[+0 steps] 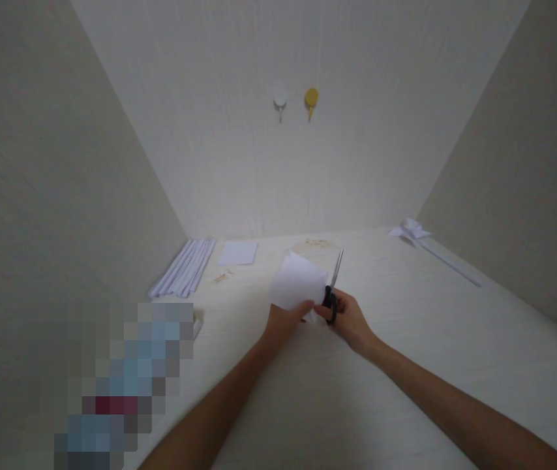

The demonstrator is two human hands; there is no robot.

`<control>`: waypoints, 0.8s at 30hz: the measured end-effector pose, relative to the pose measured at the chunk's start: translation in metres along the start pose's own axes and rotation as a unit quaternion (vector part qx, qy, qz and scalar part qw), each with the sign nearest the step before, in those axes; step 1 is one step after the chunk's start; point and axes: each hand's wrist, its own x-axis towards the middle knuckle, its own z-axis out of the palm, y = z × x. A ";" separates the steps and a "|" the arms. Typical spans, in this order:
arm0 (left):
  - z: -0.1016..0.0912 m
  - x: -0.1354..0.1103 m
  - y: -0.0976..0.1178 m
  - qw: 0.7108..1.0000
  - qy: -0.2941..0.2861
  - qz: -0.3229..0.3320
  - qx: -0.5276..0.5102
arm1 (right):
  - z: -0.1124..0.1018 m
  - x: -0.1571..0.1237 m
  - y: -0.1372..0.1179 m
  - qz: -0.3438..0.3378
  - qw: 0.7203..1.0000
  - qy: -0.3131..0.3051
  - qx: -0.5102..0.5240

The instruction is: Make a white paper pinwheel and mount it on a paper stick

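Note:
A sheet of white paper [297, 279] is held up over the middle of the table, its upper edge slanting. My left hand [289, 320] grips its lower part, with the thumb across the front. Beside it on the right, my right hand [349, 316] is closed around the black handles of a pair of scissors [337, 271]. The blades point upward and look shut, apart from the middle of the sheet. My right fingers reach to the paper's lower right edge; whether they pinch it as well, I cannot tell.
White paper rolls [185, 267] lie side by side at the back left, near a flat white paper square [238, 253]. Thin tan strands [222, 276] lie nearby. A paper flower on a stem [413, 230] rests at the right wall. Two hooks [311, 98] hang on the back wall.

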 end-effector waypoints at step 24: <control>-0.001 0.001 0.004 0.999 0.022 -0.036 0.005 | 0.007 -0.002 0.001 -0.005 0.999 0.019 -0.030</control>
